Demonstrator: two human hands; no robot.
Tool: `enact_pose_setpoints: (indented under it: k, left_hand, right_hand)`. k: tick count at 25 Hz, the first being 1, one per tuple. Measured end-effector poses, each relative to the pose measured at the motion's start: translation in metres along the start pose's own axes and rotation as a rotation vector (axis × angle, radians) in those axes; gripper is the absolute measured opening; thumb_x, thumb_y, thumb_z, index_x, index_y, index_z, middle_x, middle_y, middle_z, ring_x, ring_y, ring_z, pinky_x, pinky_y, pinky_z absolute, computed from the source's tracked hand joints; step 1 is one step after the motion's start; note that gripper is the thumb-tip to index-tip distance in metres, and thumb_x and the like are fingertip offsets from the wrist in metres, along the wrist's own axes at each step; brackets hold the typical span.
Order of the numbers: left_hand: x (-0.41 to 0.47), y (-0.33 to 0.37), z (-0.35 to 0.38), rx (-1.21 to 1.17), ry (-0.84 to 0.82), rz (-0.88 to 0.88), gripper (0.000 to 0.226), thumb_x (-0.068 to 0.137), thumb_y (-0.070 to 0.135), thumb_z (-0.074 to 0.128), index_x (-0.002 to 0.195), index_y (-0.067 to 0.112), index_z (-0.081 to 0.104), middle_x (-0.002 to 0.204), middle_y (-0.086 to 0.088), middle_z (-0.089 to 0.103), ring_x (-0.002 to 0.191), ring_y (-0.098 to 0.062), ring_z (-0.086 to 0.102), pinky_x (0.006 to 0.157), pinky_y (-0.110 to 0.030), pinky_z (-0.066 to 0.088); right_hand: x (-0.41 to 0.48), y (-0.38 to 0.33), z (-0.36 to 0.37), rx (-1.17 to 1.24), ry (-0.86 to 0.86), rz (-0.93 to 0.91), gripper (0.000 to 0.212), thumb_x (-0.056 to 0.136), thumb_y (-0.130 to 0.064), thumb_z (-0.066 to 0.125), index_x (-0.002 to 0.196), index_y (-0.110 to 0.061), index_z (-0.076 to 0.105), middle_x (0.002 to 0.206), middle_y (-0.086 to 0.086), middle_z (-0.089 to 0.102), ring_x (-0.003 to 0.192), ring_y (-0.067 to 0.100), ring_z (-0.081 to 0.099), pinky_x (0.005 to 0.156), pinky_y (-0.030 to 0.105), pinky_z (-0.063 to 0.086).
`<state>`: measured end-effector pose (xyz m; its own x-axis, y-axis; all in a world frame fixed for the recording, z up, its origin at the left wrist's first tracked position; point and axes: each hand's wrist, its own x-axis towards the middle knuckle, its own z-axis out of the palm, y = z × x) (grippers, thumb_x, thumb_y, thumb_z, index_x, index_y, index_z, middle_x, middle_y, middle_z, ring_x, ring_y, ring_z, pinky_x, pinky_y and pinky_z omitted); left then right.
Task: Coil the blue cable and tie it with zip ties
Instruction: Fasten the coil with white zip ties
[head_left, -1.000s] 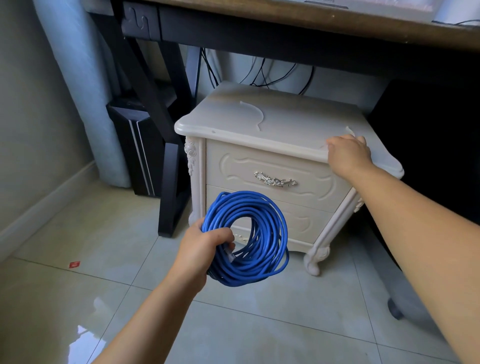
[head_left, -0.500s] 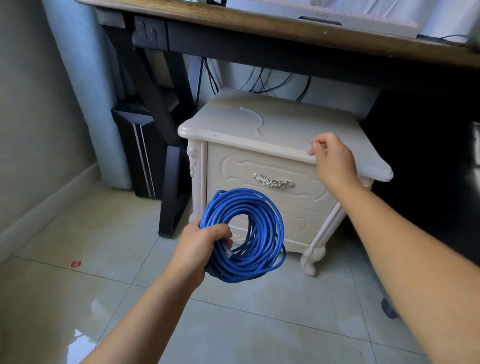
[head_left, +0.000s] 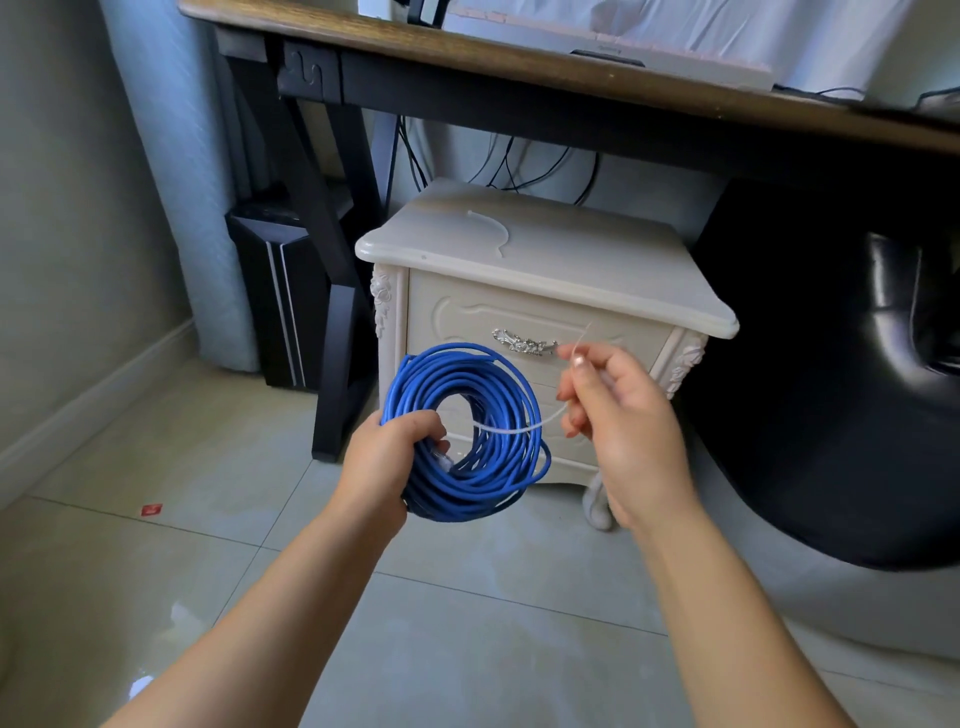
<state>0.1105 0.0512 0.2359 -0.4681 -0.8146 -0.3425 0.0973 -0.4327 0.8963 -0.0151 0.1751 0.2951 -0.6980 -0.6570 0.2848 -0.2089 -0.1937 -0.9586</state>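
Note:
The blue cable is wound into a round coil, and my left hand grips its lower left side, holding it upright above the floor. A clear plug end shows beside my left fingers. My right hand is just right of the coil and pinches a thin white zip tie. The tie's lower end lies across the coil's right side; its upper end sticks up past my fingers. A second white zip tie lies curved on top of the white nightstand.
The nightstand stands under a dark wooden desk with black legs and hanging wires. A black computer tower is at the left, a black chair at the right. The floor is glossy tile with a small red scrap.
My right hand picked a zip tie off the nightstand's right edge and brought it down and left to the coil. The coil stays in my left hand.

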Motion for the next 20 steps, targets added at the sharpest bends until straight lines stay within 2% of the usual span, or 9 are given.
enact_pose_setpoints:
  k: [3,7,9,11,14,16,17,18,20]
  left_hand:
    - [-0.012,-0.001,-0.005,0.000,-0.018,0.010,0.020,0.072,0.006,0.063,0.092,0.009,0.061,0.070,-0.006,0.067,0.064,-0.025,0.061,0.064,-0.039,0.052]
    - [-0.032,-0.007,-0.006,-0.009,-0.091,-0.013,0.060,0.050,0.011,0.070,0.109,0.005,0.061,0.088,-0.009,0.069,0.092,-0.035,0.072,0.089,-0.058,0.054]
    - [-0.042,-0.008,-0.006,0.018,-0.143,-0.006,0.058,0.051,0.010,0.069,0.108,0.001,0.060,0.084,-0.015,0.061,0.087,-0.037,0.068,0.092,-0.064,0.048]
    - [-0.053,-0.007,-0.005,0.030,-0.194,0.025,0.052,0.057,0.008,0.067,0.107,-0.001,0.060,0.080,-0.016,0.058,0.077,-0.032,0.061,0.092,-0.062,0.048]
    - [-0.058,-0.007,-0.004,0.100,-0.210,0.107,0.049,0.063,0.005,0.067,0.111,-0.001,0.059,0.074,-0.014,0.060,0.063,-0.026,0.058,0.076,-0.049,0.056]
    - [-0.060,-0.008,-0.003,0.216,-0.190,0.187,0.058,0.070,-0.002,0.067,0.124,0.017,0.058,0.073,-0.008,0.063,0.061,-0.024,0.058,0.067,-0.041,0.056]
    - [-0.060,-0.010,-0.001,0.274,-0.181,0.230,0.073,0.071,-0.004,0.065,0.134,0.032,0.051,0.076,-0.005,0.065,0.062,-0.025,0.060,0.068,-0.041,0.057]
    - [-0.062,-0.011,0.000,0.314,-0.182,0.270,0.088,0.072,-0.004,0.065,0.141,0.045,0.039,0.081,-0.003,0.068,0.065,-0.026,0.062,0.069,-0.040,0.058]
    - [-0.062,-0.013,0.002,0.363,-0.211,0.350,0.106,0.076,-0.006,0.066,0.147,0.055,0.015,0.094,0.006,0.072,0.071,-0.020,0.068,0.066,-0.031,0.059]
  right_hand:
    - [-0.022,0.014,0.008,-0.079,-0.003,-0.010,0.020,0.101,-0.010,0.047,0.093,-0.024,0.060,0.066,-0.010,0.057,0.055,0.004,0.048,0.060,0.019,0.045]
    - [-0.047,0.027,0.024,-0.102,-0.142,-0.051,0.019,0.102,-0.012,0.045,0.095,-0.023,0.059,0.072,-0.012,0.059,0.074,0.006,0.057,0.075,0.020,0.049]
    - [-0.054,0.030,0.026,-0.071,-0.205,-0.047,0.017,0.103,-0.012,0.044,0.096,-0.019,0.058,0.073,-0.013,0.058,0.076,0.006,0.056,0.078,0.020,0.047]
    - [-0.057,0.031,0.025,-0.034,-0.246,-0.047,0.017,0.103,-0.011,0.044,0.097,-0.017,0.058,0.074,-0.012,0.058,0.078,0.008,0.057,0.080,0.022,0.047]
    - [-0.059,0.031,0.023,-0.032,-0.270,-0.027,0.015,0.102,-0.012,0.047,0.095,-0.019,0.059,0.077,-0.011,0.063,0.081,0.010,0.061,0.080,0.023,0.048]
    - [-0.060,0.028,0.019,-0.018,-0.260,0.008,0.013,0.099,-0.011,0.052,0.092,-0.018,0.061,0.079,-0.008,0.067,0.080,0.008,0.064,0.078,0.021,0.050]
    - [-0.060,0.025,0.017,-0.018,-0.255,0.016,0.012,0.096,-0.012,0.056,0.090,-0.018,0.063,0.080,-0.007,0.068,0.079,0.007,0.065,0.077,0.020,0.050]
    - [-0.059,0.022,0.014,-0.039,-0.253,0.003,0.010,0.094,-0.013,0.060,0.087,-0.019,0.066,0.081,-0.007,0.068,0.077,0.006,0.065,0.076,0.019,0.050]
    - [-0.055,0.020,0.006,-0.165,-0.225,-0.094,0.012,0.088,-0.016,0.068,0.081,-0.025,0.069,0.083,-0.008,0.065,0.075,0.004,0.059,0.075,0.015,0.045]
